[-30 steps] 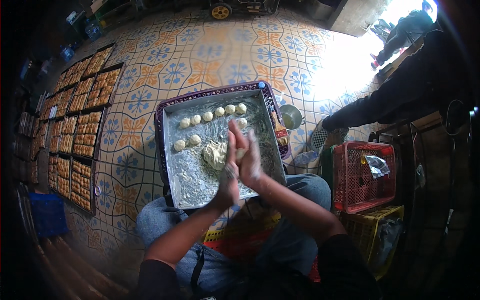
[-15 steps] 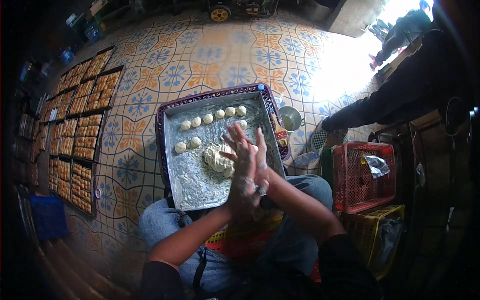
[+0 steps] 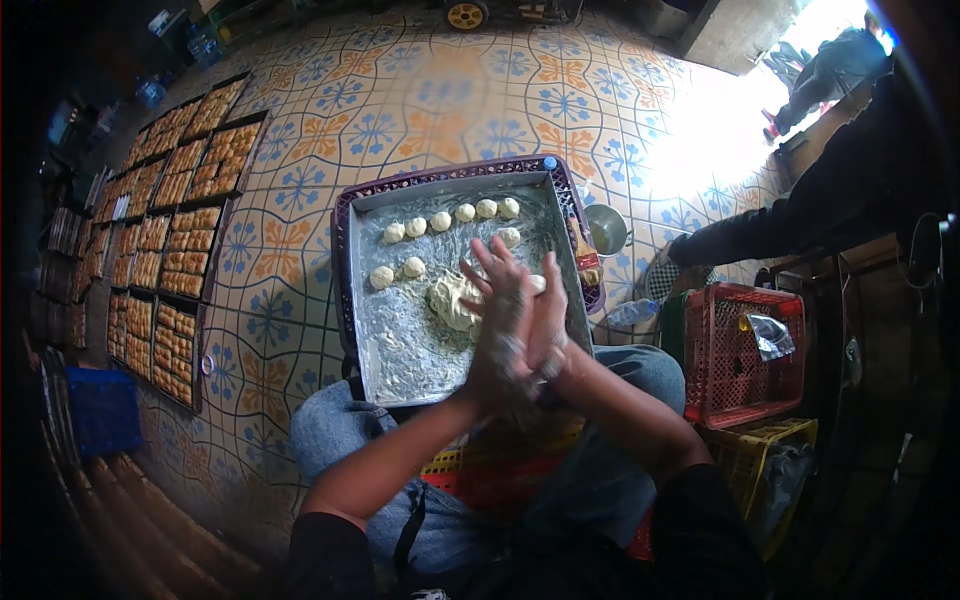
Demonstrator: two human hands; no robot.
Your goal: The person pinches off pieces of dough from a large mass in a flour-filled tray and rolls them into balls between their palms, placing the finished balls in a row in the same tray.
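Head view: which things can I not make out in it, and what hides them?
Head view:
Right hand: palm hidden behind the left hand.
Pale piece at the hands: full shape hidden by them.
Dough lump: right side hidden by the left hand.
Floor at upper right: washed out by glare.
Left sleeve: cut off by the lower edge.

One floured tray (image 3: 400, 345) holds nine dough balls (image 3: 440, 221) and one lump (image 3: 453, 301); two hands (image 3: 508, 325) hold one more ball (image 3: 538, 284); there is one pot (image 3: 605, 232)
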